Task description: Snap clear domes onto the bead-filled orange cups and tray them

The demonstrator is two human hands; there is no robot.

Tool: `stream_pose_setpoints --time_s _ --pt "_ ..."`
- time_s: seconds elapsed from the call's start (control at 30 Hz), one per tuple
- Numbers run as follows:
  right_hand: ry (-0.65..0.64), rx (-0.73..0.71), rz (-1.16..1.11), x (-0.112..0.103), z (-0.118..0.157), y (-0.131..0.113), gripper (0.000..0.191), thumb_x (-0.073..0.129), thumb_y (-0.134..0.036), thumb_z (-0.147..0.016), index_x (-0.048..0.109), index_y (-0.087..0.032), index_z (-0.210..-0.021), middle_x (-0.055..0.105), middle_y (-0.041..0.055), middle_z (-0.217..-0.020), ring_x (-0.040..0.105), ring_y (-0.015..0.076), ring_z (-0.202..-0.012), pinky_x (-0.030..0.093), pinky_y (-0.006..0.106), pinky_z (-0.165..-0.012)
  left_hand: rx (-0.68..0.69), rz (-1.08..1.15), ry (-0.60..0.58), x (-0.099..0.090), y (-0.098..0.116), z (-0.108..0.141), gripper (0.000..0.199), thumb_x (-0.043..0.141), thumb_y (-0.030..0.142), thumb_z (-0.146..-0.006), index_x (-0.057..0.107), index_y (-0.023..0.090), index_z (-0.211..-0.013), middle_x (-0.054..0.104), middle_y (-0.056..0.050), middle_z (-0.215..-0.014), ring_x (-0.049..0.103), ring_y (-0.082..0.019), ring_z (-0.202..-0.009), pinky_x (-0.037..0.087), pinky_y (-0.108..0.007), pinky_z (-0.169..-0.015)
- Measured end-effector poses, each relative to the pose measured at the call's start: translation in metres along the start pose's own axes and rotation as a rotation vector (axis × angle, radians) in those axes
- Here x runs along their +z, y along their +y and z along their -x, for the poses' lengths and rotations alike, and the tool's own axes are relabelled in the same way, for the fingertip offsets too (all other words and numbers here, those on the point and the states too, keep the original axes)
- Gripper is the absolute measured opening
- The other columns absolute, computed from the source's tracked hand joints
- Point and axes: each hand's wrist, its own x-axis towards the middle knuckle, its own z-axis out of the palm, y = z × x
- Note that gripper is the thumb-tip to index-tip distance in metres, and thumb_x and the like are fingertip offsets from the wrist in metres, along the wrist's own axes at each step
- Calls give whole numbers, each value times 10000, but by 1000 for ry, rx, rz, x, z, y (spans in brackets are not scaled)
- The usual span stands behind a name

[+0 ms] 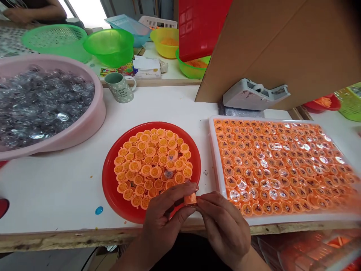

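Near the table's front edge, my left hand (166, 214) pinches a small orange piece (190, 198) between thumb and fingers. From the other side my right hand (224, 222) grips the same piece at its right edge. Just behind my left hand lies a red round plate (109, 180), covered with small round orange pieces (146, 170) with yellowish centres. To the right, a white tray (216, 158) holds rows of orange pieces (275, 162) with dark figures on top, some under shiny clear film. My fingers partly cover the held piece.
A pink tub (93, 130) of clear plastic pieces stands at the left, with a green mug (120, 88) beyond it. A cardboard sheet (267, 45) and a white tape dispenser (252, 96) stand behind the tray. Green bowls (109, 47) and a person's arm (36, 14) are farther back.
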Motion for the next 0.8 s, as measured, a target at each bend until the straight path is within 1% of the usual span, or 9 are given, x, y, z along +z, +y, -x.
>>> stream_pose_setpoints --time_s 0.1,0.27,0.37,0.43,0.6,0.73,0.8 --pt "10 29 -17 0 2 1 441 538 64 -812 606 -214 -1148 681 74 -960 670 190 -855 569 314 -709 -27 54 3 3 1 -2 295 701 215 -819 719 316 -1096 737 -14 -1109 690 -220 -993 574 -282 -859" --pt "44 140 0 2 2 1 296 572 -7 -853 614 -239 -1033 686 40 -890 666 170 -784 540 277 -634 -107 181 32 9 1 -5 298 743 227 -779 732 280 -1071 760 -4 -926 716 -181 -795 608 -256 -745" --pt "56 166 -7 3 2 0 247 586 -26 -861 615 -237 -987 682 31 -866 663 162 -786 534 264 -649 -168 308 41 11 -1 -4 328 762 218 -762 722 281 -1081 761 11 -923 721 -174 -829 604 -232 -758" --pt "44 170 -28 3 2 1 243 581 -28 -866 612 -234 -989 681 32 -872 661 162 -799 534 265 -665 -185 346 40 12 -2 -3 335 770 218 -753 721 279 -1079 762 11 -938 720 -178 -866 598 -224 -780" --pt "11 182 -68 4 3 7 278 555 -28 -872 609 -243 -1039 671 34 -884 654 172 -803 540 290 -686 -218 364 52 13 -3 -3 340 768 223 -749 721 261 -1084 759 2 -950 715 -192 -902 589 -236 -807" --pt "-67 163 -84 3 1 8 332 520 -41 -894 613 -249 -1135 670 47 -936 651 174 -828 545 296 -703 -291 338 50 13 1 -5 340 756 227 -745 720 223 -1083 751 -10 -914 702 -198 -891 582 -263 -814" --pt "-82 196 -105 2 1 8 304 523 -56 -901 616 -252 -1115 665 40 -922 647 169 -818 540 288 -702 -323 309 46 13 3 -5 342 749 227 -746 717 213 -1086 740 -4 -875 690 -184 -862 573 -258 -806"
